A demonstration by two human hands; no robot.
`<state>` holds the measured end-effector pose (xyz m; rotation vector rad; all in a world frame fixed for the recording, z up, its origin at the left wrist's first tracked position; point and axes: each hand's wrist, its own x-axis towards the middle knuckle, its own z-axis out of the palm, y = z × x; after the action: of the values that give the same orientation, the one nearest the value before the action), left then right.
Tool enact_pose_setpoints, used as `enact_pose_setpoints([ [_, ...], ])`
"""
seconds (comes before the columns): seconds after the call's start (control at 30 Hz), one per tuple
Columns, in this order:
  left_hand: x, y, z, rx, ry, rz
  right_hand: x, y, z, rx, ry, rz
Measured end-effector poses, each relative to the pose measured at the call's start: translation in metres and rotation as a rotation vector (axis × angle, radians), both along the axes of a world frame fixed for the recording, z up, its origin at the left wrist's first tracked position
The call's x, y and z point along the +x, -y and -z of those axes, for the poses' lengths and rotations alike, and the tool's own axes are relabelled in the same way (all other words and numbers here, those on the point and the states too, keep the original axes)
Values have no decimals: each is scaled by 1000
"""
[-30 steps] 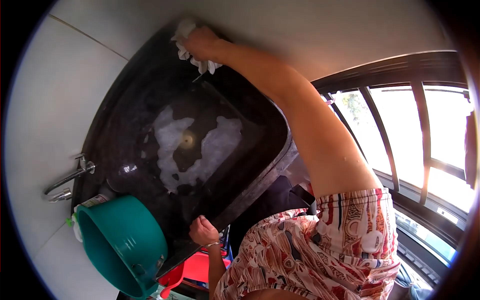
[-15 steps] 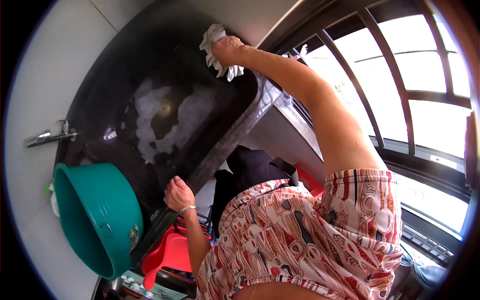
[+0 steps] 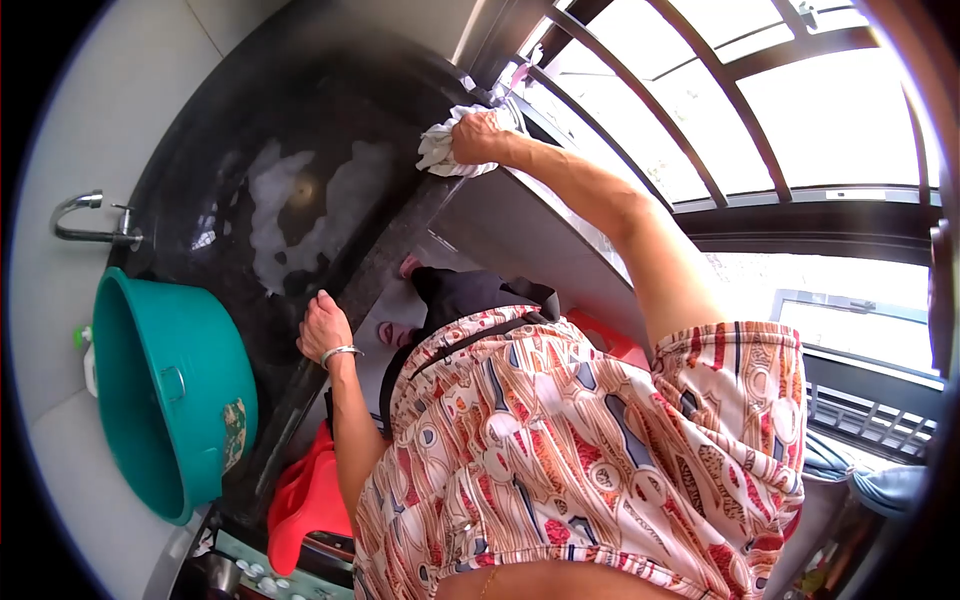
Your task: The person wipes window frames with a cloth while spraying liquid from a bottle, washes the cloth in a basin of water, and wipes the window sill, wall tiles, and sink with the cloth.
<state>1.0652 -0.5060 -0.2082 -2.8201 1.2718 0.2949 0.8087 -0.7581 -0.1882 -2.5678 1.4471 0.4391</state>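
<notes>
My right hand (image 3: 480, 138) is closed around a crumpled whitish cloth (image 3: 442, 148), pressing it on the far right corner of the dark countertop (image 3: 400, 95), near the window. Part of the cloth bulges out past my fingers on both sides. At the front rim of the counter rests my left hand (image 3: 325, 327), a bracelet on its wrist; its fingers are curled together and I see nothing in them. Between the hands, whitish wet suds (image 3: 275, 215) lie on the dark surface around a round drain-like spot (image 3: 303, 192).
A large green tub (image 3: 205, 345) lies tipped on the counter's left side, with a bottle (image 3: 88, 362) behind it. A metal tap (image 3: 95, 218) juts from the wall. Red plastic (image 3: 305, 500) sits below the front edge. Window bars (image 3: 720, 80) border the right.
My right hand has drawn the cloth toward me and slightly right, to the counter's corner. My left hand stays at the front rim. The view has shifted a little.
</notes>
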Motion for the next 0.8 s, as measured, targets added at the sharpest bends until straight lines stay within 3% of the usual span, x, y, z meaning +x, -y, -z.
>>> enact_pose_setpoints([
  [0.1,9,17,-9,-9,-93,5,11,34,7,227,-12,-18],
  [0.13,13,14,-11,3,-88,-2,2,55,18,85,-138,-606],
  [0.2,21,15,-11,-485,-352,121,3,44,-27,1026,939,589],
  [0.23,20,20,-23,-537,-356,162,7,40,-28,1288,1240,796],
  [0.27,18,23,-33,-538,-347,148,12,32,-24,1495,1498,815],
  [0.33,12,33,-58,-686,-927,-73,20,-2,-42,1816,1803,586],
  [0.4,9,40,-80,-713,-1378,-244,54,-37,-58,1812,2007,601],
  [0.43,10,39,-85,-752,-1571,-247,71,-53,-60,1734,2046,283],
  [0.47,11,37,-92,-774,-1705,-217,89,-73,-65,1621,2033,435],
  [0.5,6,64,-93,-782,-1751,-329,104,-50,-43,1839,1991,444],
  [0.6,-8,72,-126,-868,-1930,-370,116,-68,-80,2138,1935,414],
  [0.67,-6,70,-129,-936,-2012,-363,122,-72,-75,2224,1833,102],
  [0.73,6,62,-127,-952,-1933,-268,125,-66,-70,1276,1408,-159],
  [0.77,12,57,-130,-980,-1892,-270,124,-70,-70,1117,1376,-205],
  [0.8,17,53,-127,-983,-1896,-270,123,-72,-71,1303,1380,-148],
])
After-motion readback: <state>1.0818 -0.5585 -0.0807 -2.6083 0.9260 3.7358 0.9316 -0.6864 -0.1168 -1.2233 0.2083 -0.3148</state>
